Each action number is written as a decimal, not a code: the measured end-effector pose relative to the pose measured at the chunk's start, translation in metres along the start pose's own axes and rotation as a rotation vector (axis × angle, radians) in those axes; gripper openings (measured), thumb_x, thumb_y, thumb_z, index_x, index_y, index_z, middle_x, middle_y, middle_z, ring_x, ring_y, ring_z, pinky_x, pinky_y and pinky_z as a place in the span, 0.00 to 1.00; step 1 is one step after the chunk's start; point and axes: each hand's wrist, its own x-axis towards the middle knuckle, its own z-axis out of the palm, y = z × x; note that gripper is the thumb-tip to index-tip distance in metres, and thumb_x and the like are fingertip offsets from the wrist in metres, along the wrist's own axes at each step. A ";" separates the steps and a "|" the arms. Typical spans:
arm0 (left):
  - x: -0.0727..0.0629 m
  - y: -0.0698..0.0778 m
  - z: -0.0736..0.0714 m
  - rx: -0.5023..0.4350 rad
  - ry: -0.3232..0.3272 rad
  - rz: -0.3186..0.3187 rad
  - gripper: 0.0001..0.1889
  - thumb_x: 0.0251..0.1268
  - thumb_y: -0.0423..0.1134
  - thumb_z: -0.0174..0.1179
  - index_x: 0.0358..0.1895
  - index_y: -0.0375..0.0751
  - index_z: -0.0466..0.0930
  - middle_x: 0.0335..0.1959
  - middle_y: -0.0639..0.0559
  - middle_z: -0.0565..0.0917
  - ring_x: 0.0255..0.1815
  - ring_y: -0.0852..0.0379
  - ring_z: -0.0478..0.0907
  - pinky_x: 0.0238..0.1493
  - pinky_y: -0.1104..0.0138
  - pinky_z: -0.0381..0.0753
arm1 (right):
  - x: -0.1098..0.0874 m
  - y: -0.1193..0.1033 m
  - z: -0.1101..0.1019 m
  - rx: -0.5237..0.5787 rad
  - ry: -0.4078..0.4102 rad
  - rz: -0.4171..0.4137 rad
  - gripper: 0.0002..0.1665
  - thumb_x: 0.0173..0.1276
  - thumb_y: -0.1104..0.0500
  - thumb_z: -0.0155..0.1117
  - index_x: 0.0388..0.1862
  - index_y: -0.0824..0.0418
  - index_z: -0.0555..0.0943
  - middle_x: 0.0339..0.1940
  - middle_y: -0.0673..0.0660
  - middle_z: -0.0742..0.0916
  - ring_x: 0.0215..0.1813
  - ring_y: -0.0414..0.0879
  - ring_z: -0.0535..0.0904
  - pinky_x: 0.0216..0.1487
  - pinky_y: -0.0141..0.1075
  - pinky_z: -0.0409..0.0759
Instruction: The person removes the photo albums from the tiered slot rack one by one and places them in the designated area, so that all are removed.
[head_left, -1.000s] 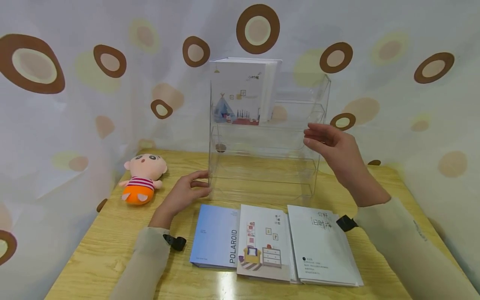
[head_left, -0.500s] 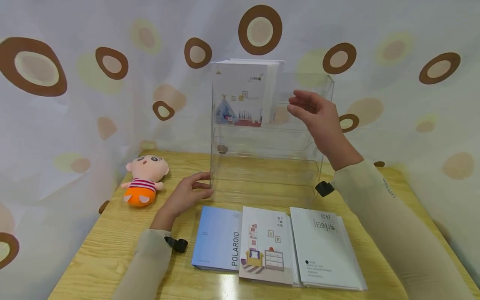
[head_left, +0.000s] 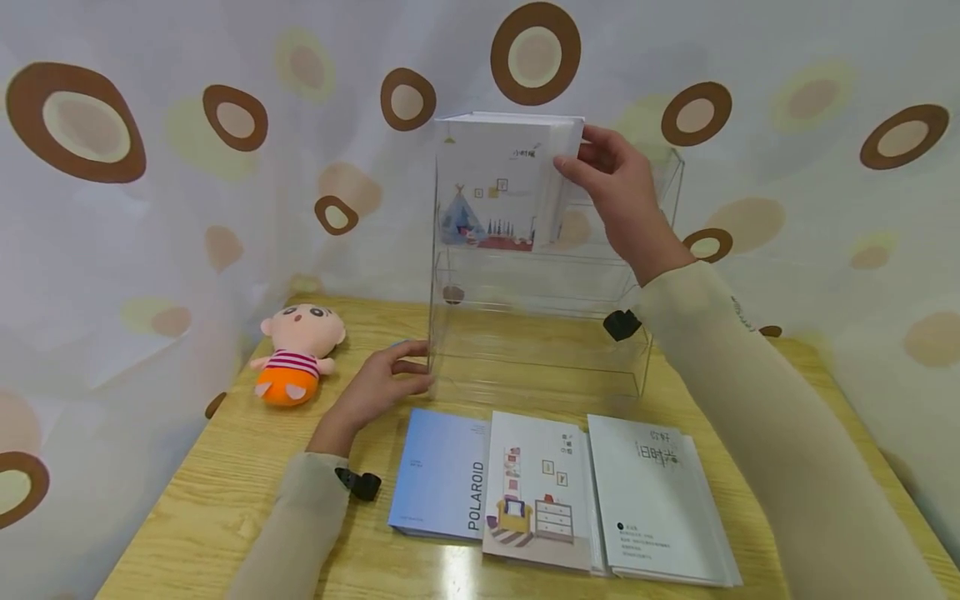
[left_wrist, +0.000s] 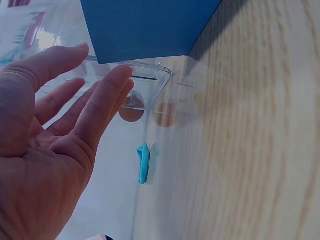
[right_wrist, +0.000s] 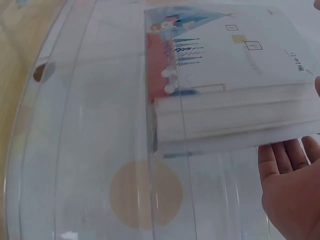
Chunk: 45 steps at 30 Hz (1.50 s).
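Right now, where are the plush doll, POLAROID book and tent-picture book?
Plush doll [head_left: 294, 361]: head view, on its striped shirt.
POLAROID book [head_left: 441, 475]: head view, on its blue cover.
Tent-picture book [head_left: 495, 177]: head view, on its illustrated cover.

The wooden table [head_left: 217, 483] bears a clear rack [head_left: 532, 283], books [head_left: 540, 490] and a plush doll [head_left: 298, 337].

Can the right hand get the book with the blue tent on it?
Looks like yes. The right hand is right at the tent book, thumb in front of its edge and fingers behind, and the book's top pokes above the clear rack.
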 end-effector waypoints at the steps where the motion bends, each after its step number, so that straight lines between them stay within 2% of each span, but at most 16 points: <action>1: 0.000 0.000 0.000 -0.003 0.000 0.000 0.34 0.82 0.38 0.68 0.85 0.42 0.71 0.84 0.38 0.74 0.77 0.35 0.81 0.69 0.50 0.92 | 0.003 -0.001 0.002 0.038 -0.005 -0.002 0.34 0.79 0.49 0.76 0.80 0.47 0.78 0.68 0.50 0.86 0.70 0.46 0.80 0.83 0.45 0.77; 5: 0.002 0.000 0.001 -0.011 -0.004 -0.002 0.34 0.82 0.38 0.68 0.85 0.43 0.70 0.85 0.40 0.73 0.78 0.36 0.80 0.69 0.49 0.91 | 0.011 -0.002 0.010 0.186 -0.024 0.004 0.28 0.78 0.52 0.77 0.73 0.51 0.80 0.64 0.51 0.88 0.66 0.47 0.82 0.82 0.44 0.77; 10: 0.002 -0.001 0.003 -0.014 -0.011 -0.006 0.34 0.82 0.38 0.68 0.86 0.41 0.70 0.85 0.39 0.73 0.78 0.35 0.80 0.70 0.49 0.91 | 0.016 -0.004 0.015 0.254 -0.069 0.024 0.24 0.80 0.51 0.75 0.71 0.52 0.82 0.64 0.51 0.88 0.67 0.48 0.83 0.85 0.45 0.77; 13: 0.001 -0.001 0.002 -0.018 -0.005 -0.014 0.34 0.82 0.37 0.68 0.86 0.42 0.70 0.85 0.39 0.73 0.78 0.36 0.80 0.70 0.49 0.91 | 0.020 -0.007 0.020 0.265 -0.070 0.027 0.21 0.80 0.49 0.75 0.67 0.51 0.85 0.62 0.51 0.90 0.66 0.48 0.85 0.83 0.47 0.79; 19: 0.001 0.000 0.000 -0.005 -0.002 -0.006 0.34 0.82 0.37 0.68 0.86 0.40 0.70 0.85 0.38 0.73 0.78 0.35 0.81 0.70 0.50 0.91 | 0.027 -0.015 0.028 0.293 -0.020 0.021 0.13 0.78 0.51 0.77 0.55 0.53 0.89 0.55 0.51 0.92 0.61 0.49 0.85 0.71 0.46 0.81; 28: 0.000 0.002 0.001 0.001 0.001 -0.021 0.34 0.82 0.37 0.68 0.86 0.41 0.70 0.85 0.39 0.73 0.78 0.36 0.81 0.70 0.50 0.91 | 0.032 -0.017 0.032 0.275 0.001 0.032 0.13 0.76 0.53 0.79 0.56 0.51 0.90 0.56 0.50 0.92 0.62 0.49 0.86 0.70 0.45 0.82; 37: 0.002 0.001 -0.001 0.004 -0.003 -0.010 0.33 0.82 0.38 0.68 0.85 0.40 0.70 0.85 0.37 0.73 0.78 0.35 0.80 0.70 0.50 0.91 | 0.031 -0.017 0.041 0.261 0.080 0.022 0.10 0.74 0.52 0.81 0.49 0.51 0.91 0.52 0.50 0.91 0.59 0.48 0.85 0.67 0.46 0.80; 45: 0.004 0.001 0.000 0.007 -0.007 -0.013 0.34 0.82 0.38 0.68 0.85 0.40 0.70 0.85 0.37 0.72 0.78 0.35 0.80 0.70 0.50 0.91 | 0.031 -0.023 0.041 0.238 0.107 0.005 0.09 0.73 0.52 0.81 0.46 0.52 0.91 0.49 0.49 0.91 0.57 0.47 0.85 0.63 0.44 0.80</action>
